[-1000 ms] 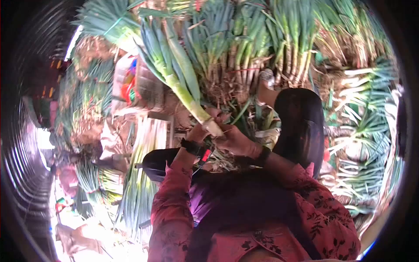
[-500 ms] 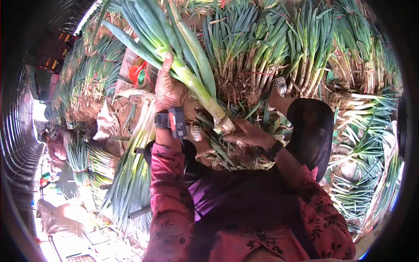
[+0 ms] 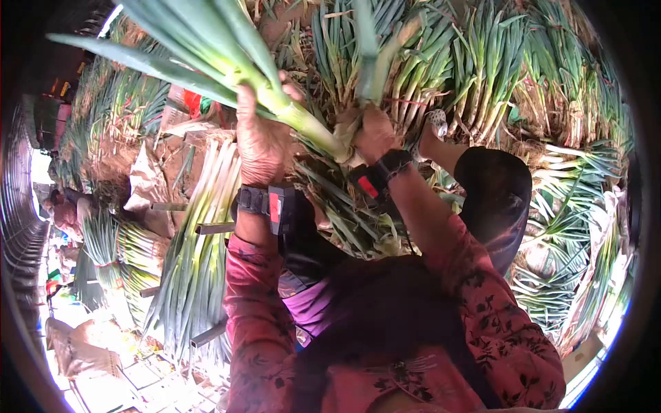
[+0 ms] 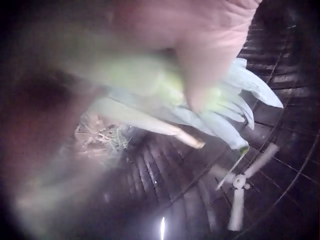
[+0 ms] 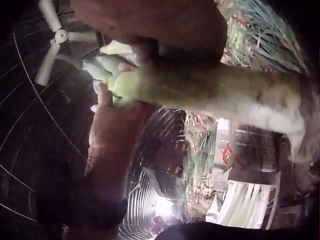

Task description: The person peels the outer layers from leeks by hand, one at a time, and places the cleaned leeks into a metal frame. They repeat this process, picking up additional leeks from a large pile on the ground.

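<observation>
Head view: left hand (image 3: pixel 264 141) grips leek (image 3: pixel 299 118), slanting between both hands; right hand (image 3: pixel 377 134) clutches a leaf (image 3: pixel 370 74) beside leek's base. If leaf's attached, hard tug could snap it or twist leek loose.

Hard glare low left, murk at both wrists

Head view: strong light is flooding the lower left, burning the ground (image 3: pixel 165 385) white. The dark apron (image 3: pixel 372 323) is losing detail in shadow. The lens is bending the outer scene into a circle, corners falling black; the ribbed wall (image 3: pixel 17 227) is curving and gleaming.

Left wrist: dim, hazy. The left hand (image 4: pixel 210 40) and leek stalk (image 4: pixel 115 70) are sitting out of focus; the ceiling fan (image 4: pixel 239 181) is showing clearer. A sliver of light (image 4: pixel 162 229) is shining below.

Right wrist: gloom is filling the left. A white glow (image 5: pixel 164 207) is flaring low; the right hand (image 5: pixel 160 22) is lying in brown shade.
</observation>
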`<state>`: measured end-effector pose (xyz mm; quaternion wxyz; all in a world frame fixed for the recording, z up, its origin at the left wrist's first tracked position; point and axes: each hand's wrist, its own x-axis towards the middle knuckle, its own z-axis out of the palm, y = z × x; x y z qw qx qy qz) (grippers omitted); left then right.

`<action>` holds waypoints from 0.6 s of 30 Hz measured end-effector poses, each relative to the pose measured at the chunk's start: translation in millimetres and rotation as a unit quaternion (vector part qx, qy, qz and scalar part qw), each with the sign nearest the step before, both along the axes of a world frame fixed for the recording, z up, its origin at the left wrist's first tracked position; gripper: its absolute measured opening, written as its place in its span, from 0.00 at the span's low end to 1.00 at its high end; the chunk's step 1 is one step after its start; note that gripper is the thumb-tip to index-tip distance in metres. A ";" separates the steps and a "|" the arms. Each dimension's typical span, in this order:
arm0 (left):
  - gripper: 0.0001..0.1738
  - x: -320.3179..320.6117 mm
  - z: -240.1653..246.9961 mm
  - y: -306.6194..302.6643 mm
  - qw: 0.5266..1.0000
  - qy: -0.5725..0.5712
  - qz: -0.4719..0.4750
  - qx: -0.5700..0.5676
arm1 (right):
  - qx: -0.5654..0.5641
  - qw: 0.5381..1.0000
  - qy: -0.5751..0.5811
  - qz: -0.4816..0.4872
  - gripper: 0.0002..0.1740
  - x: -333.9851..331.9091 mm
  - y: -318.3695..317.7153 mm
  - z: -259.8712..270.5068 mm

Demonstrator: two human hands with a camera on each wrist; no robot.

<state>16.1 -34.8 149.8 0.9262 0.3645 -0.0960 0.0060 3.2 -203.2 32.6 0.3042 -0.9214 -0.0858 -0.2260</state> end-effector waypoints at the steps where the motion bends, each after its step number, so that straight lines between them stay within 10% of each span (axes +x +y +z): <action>1: 0.33 6.8 -5.8 10.7 0.999 0.012 -0.007 -0.033 | 0.042 0.997 0.059 -0.015 0.11 0.8 0.3 -9.4; 4: 0.38 15.7 -20.7 36.8 0.999 0.021 0.041 -0.028 | 0.157 0.958 0.229 -0.064 0.13 4.2 0.3 -54.0; 6: 0.36 11.4 -28.1 59.9 0.999 0.006 0.036 -0.030 | -0.126 0.971 0.177 0.101 0.16 -43.2 -44.9 -142.3; 7: 0.36 12.0 -25.0 73.4 0.998 -0.014 0.050 -0.023 | -0.140 0.926 0.341 0.080 0.20 -69.7 -62.6 -127.4; 10: 0.33 15.0 -16.0 109.4 0.994 -0.033 0.055 -0.093 | -0.312 0.882 0.352 0.011 0.22 -163.1 -170.6 -330.3; 11: 0.33 20.1 -18.8 120.7 0.992 -0.046 0.051 -0.110 | -0.413 0.730 0.533 0.107 0.28 -143.4 -153.4 -246.0; 13: 0.35 21.8 -24.1 122.5 0.984 -0.056 0.044 -0.163 | -0.434 0.745 0.492 0.122 0.23 -117.8 -147.9 -224.1; 15: 0.35 22.3 -31.0 127.5 0.986 -0.041 0.041 -0.158 | -0.308 0.854 0.386 0.167 0.20 -65.5 -131.2 -218.4; 17: 0.35 28.7 -36.6 128.3 0.988 -0.033 0.031 -0.149 | 0.076 0.956 0.267 0.098 0.17 -31.9 -77.6 -130.0; 18: 0.36 31.8 -43.6 130.1 0.991 -0.020 0.042 -0.128 | 0.205 0.936 0.248 0.142 0.18 -20.9 -46.7 -80.1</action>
